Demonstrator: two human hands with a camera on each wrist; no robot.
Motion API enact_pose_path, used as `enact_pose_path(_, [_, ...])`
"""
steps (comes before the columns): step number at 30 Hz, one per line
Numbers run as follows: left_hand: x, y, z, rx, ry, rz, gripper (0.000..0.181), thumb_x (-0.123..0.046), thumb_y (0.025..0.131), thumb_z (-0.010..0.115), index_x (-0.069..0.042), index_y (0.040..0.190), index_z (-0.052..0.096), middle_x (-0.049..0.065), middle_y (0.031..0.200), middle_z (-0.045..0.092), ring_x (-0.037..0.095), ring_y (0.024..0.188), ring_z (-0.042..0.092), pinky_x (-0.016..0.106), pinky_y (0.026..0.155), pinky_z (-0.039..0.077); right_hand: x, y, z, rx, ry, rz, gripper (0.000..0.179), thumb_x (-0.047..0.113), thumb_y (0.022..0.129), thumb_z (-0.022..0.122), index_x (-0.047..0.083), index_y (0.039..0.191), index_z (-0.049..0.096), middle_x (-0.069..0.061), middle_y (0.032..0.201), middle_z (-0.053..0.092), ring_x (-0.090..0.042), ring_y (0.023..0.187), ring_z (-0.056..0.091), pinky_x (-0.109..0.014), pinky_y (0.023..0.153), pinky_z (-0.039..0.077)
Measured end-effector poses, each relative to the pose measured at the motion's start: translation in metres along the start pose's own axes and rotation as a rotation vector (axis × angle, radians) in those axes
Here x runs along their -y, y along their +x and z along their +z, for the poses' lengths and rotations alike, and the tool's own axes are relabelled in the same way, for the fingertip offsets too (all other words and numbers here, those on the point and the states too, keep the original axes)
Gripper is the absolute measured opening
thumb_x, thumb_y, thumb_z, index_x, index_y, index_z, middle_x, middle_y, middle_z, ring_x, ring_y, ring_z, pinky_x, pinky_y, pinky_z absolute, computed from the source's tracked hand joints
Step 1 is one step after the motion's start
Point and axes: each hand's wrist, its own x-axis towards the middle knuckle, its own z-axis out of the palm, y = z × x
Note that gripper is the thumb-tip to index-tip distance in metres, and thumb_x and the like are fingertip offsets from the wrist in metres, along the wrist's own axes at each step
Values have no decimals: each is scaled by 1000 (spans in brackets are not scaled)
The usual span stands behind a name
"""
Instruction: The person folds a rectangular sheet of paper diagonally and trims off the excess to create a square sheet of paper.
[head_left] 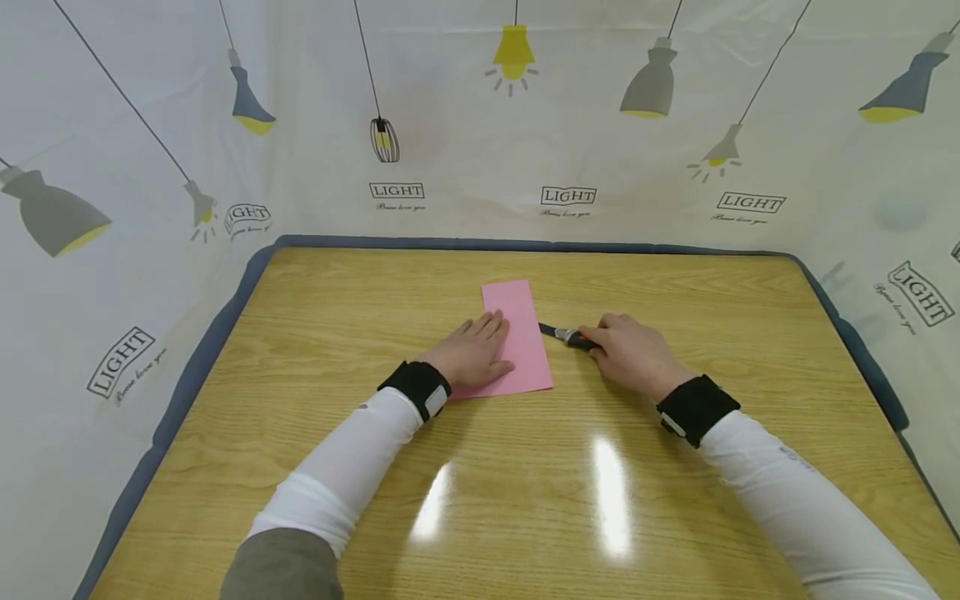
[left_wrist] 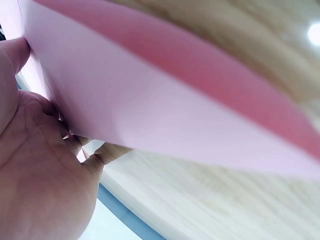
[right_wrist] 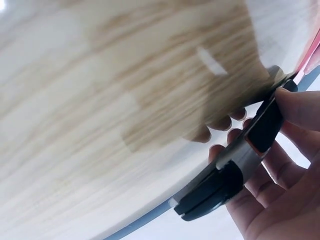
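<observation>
A pink sheet of paper (head_left: 525, 333) lies on the wooden table, folded over. In the left wrist view its two layers (left_wrist: 140, 95) stand apart along one edge, bowing open. Across the left part of the paper rests my left hand (head_left: 468, 348), palm down with fingers stretched out. My right hand (head_left: 633, 350) grips a black and grey utility knife (head_left: 572, 337), whose narrow dark front end points left, close to the paper's right edge. Seen from the right wrist, the thumb presses on the knife's black body (right_wrist: 265, 125) and the fingers curl beneath it.
The wooden table (head_left: 360, 292) has a dark blue edging (head_left: 465, 244) on its far and side borders. White sheeting printed with lamps (head_left: 465, 167) hangs behind and on both sides. Light glares off the near tabletop. Black bands (head_left: 416, 387) circle both wrists.
</observation>
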Motion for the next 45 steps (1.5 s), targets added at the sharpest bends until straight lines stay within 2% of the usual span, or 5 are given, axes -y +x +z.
enact_pose_path(9, [0,2,2,-2,21,-4,72,-51,95,30,-7,147,5,10,153,0,24,139,-1,43,111,8,7,1,-3,2,8,-6,45,26,86,62,19,130,53,-5,96,54,-17,73,48,-30,56,41])
enact_pose_path(22, [1,2,1,4,19,7,72,-50,96,29,-6,147,4,11,152,-1,24,139,-1,42,110,9,15,16,1,-11,27,3,43,26,87,61,19,128,55,-5,97,55,-17,76,50,-33,61,44])
enact_pose_path(35, [2,3,3,-1,39,7,72,-52,95,27,-7,147,4,10,153,-1,24,139,0,41,111,9,12,18,3,4,7,45,42,26,87,61,20,128,55,-5,96,54,-18,76,49,-33,62,44])
enact_pose_path(45, [1,2,1,6,29,-1,72,-52,95,29,-7,147,5,10,153,-1,24,139,-1,41,111,9,1,12,2,4,3,87,43,26,87,61,21,129,54,-5,94,53,-19,73,47,-32,56,42])
